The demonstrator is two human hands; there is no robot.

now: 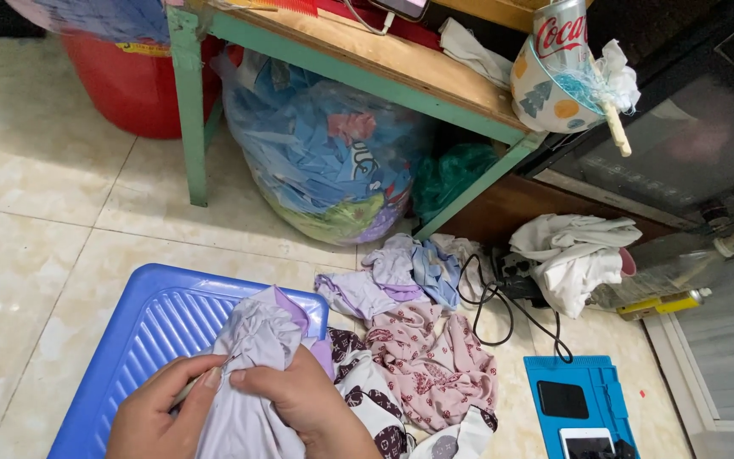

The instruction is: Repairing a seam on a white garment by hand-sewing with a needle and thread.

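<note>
both hands low in view, left hand point(163, 408) and right hand point(303, 404) pinched shut, fingertips meeting.

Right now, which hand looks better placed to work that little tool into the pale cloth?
Probably the left hand: it pinches the thin tool, tip at the lilac cloth. The right hand grips the bunched fabric, holding it over the blue tub.
</note>
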